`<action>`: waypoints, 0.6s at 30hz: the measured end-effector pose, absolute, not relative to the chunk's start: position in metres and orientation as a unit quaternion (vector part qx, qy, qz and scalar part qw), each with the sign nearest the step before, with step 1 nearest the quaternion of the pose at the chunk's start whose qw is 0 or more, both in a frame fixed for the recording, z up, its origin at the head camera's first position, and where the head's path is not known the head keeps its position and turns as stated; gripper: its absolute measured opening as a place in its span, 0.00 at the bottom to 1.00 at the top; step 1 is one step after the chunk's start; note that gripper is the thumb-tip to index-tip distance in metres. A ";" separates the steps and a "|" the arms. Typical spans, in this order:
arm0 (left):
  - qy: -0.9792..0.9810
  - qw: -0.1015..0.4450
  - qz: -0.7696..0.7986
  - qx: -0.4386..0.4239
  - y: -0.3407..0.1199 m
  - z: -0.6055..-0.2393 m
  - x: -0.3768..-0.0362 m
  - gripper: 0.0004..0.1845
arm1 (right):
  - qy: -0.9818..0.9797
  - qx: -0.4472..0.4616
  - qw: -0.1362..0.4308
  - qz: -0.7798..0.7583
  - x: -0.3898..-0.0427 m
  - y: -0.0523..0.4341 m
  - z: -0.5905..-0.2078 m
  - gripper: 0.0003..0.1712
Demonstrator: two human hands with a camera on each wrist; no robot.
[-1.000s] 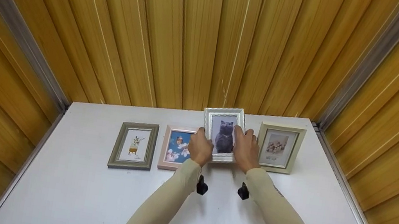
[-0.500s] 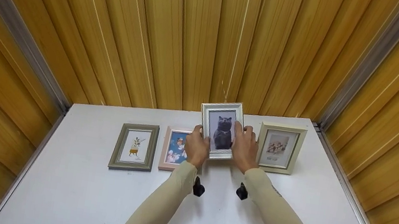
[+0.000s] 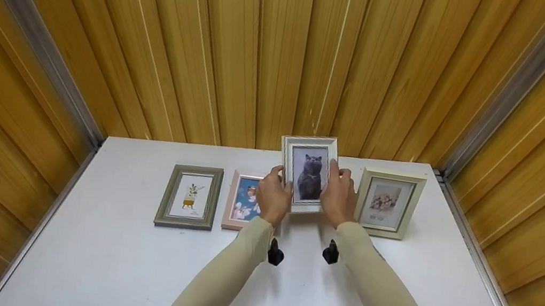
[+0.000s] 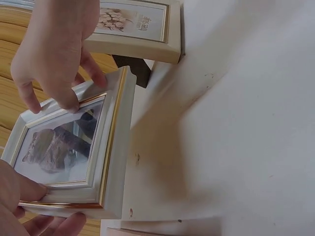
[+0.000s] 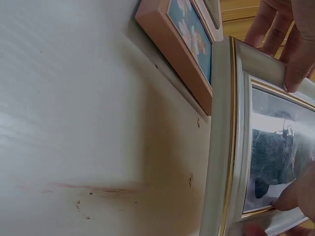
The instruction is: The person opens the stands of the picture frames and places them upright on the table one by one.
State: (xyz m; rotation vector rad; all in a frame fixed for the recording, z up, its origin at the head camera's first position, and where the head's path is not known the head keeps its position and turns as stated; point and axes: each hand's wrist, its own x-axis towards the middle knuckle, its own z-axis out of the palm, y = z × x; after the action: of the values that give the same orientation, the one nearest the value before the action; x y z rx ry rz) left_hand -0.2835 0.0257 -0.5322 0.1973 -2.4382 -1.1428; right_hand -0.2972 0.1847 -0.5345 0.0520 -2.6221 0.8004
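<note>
Between both hands is a white picture frame [image 3: 309,177] with a thin gold inner line, showing a grey cat photo. My left hand [image 3: 274,196] grips its left side, the thumb on the front border. My right hand [image 3: 340,195] holds the right side, thumb over the border by the picture. In the left wrist view, the frame's lower edge [image 4: 117,147] stands apart from the white tabletop, tilted a little. A pink frame [image 3: 244,197] with a blue flower picture sits left of it, partly hidden by my left hand. The cream frame [image 3: 388,205] stands right, near my right hand.
An olive-green frame [image 3: 188,197] with a plant picture is at the far left of the row. The white tabletop [image 3: 116,259] ends at a back edge against a wood-patterned wall [image 3: 280,68]. Similar walls close in both sides. A dark support leg [image 4: 135,71] shows behind the cream frame.
Both hands have moved the cat picture frame up in the head view, toward the back wall, and slightly left relative to the cream frame. The head view has shifted slightly; the other frames stay put.
</note>
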 end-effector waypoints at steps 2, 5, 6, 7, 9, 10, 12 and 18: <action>-0.883 0.218 -0.408 0.078 0.027 -0.529 -0.283 0.22 | -0.938 0.005 0.187 0.293 -0.300 0.185 -0.535 0.37; -0.880 0.212 -0.417 0.089 0.030 -0.527 -0.282 0.23 | -0.938 -0.013 0.166 0.304 -0.306 0.186 -0.536 0.41; -0.877 0.208 -0.424 0.093 0.031 -0.526 -0.281 0.24 | -0.937 -0.017 0.159 0.309 -0.308 0.187 -0.537 0.42; -0.874 0.205 -0.430 0.097 0.032 -0.525 -0.281 0.24 | -0.936 -0.019 0.154 0.315 -0.310 0.188 -0.538 0.43; -0.867 0.199 -0.444 0.105 0.035 -0.523 -0.280 0.24 | -0.934 -0.020 0.144 0.327 -0.314 0.189 -0.539 0.43; -0.865 0.197 -0.449 0.108 0.036 -0.522 -0.280 0.24 | -0.933 -0.021 0.138 0.332 -0.317 0.190 -0.539 0.43; -0.862 0.189 -0.456 0.112 0.038 -0.520 -0.279 0.24 | -0.930 -0.024 0.128 0.344 -0.320 0.192 -0.540 0.43; -0.864 0.173 -0.459 0.116 0.041 -0.513 -0.276 0.22 | -0.922 -0.031 0.090 0.376 -0.328 0.195 -0.541 0.44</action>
State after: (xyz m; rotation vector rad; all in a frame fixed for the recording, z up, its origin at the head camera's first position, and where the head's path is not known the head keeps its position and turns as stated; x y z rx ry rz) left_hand -0.2758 0.0410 -0.5130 0.3298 -2.4508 -1.3012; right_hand -0.3280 0.1949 -0.5405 -0.0929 -2.7401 1.1188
